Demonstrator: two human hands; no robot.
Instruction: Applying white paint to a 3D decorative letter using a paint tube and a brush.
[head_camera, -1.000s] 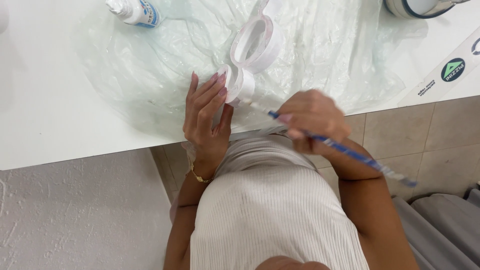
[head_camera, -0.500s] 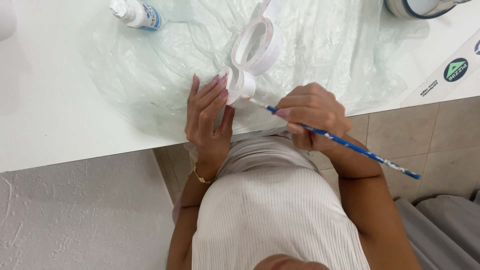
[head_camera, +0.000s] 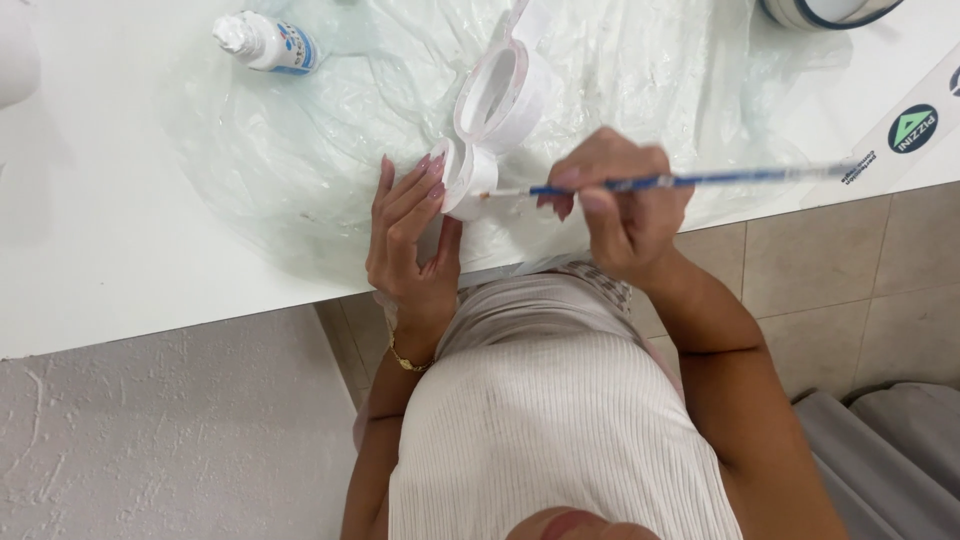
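Left hand (head_camera: 412, 240) flat and open, fingers spread, fingertips steadying small white ring (head_camera: 466, 178) at near end of white ringed piece (head_camera: 497, 95) on clear plastic sheet (head_camera: 300, 150) spread over white table (head_camera: 90, 240). Right hand (head_camera: 620, 200) closed around blue-handled paintbrush (head_camera: 690, 180), held nearly level, bristle end just beside small ring, handle pointing right past table edge. Small white bottle (head_camera: 268, 44) lying well apart at far left of sheet, round container (head_camera: 825, 12) at far right edge of view.

Crinkled glossy plastic sheet (head_camera: 300, 150)
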